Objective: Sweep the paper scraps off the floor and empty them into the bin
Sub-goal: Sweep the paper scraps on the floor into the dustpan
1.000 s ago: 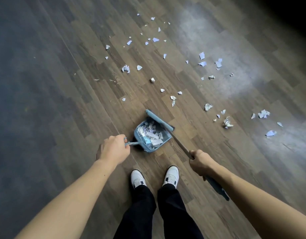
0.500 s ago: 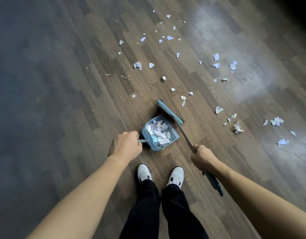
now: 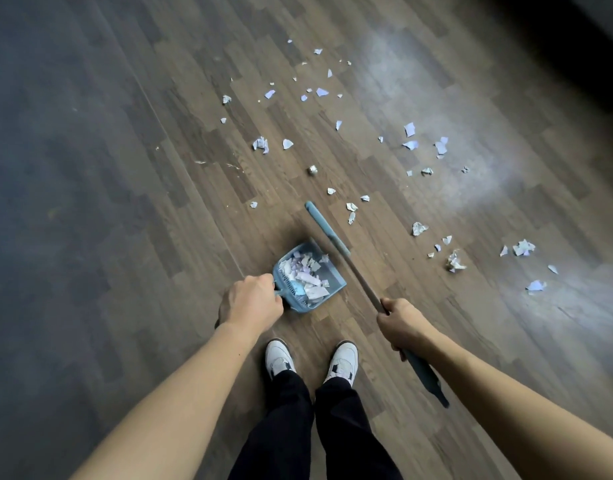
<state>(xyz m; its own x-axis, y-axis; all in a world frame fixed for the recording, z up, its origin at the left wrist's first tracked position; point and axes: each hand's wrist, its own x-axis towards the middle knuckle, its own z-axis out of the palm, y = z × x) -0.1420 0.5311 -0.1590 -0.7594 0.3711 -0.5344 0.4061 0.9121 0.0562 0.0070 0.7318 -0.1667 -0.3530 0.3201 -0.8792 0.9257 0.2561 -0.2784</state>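
A blue plastic dustpan (image 3: 334, 276) sits low over the wooden plank floor (image 3: 159, 237), just beyond the person's white shoes (image 3: 279, 356); whether it touches the boards cannot be told. It holds a heap of torn white and pale lilac paper, piled against its slotted back wall. Its short handle points near and left, and its open mouth faces far and right.

The left hand (image 3: 251, 299) is closed in a fist round that handle. The right hand (image 3: 400, 322) is curled tightly round the thin dark shaft of the broom (image 3: 327, 229).

The broom's long axis runs on a diagonal, from its dark grip at the near right, past the right hand, up to its narrow blue head at the far left. The head lies just beside the far right edge of the dustpan's mouth.

More paper scraps (image 3: 455, 263) lie loose on the floor, scattered far of the broom and out to the right, some flat, some crumpled. Any print on them is too small to read. Black trousers (image 3: 298, 420) show at the near edge.
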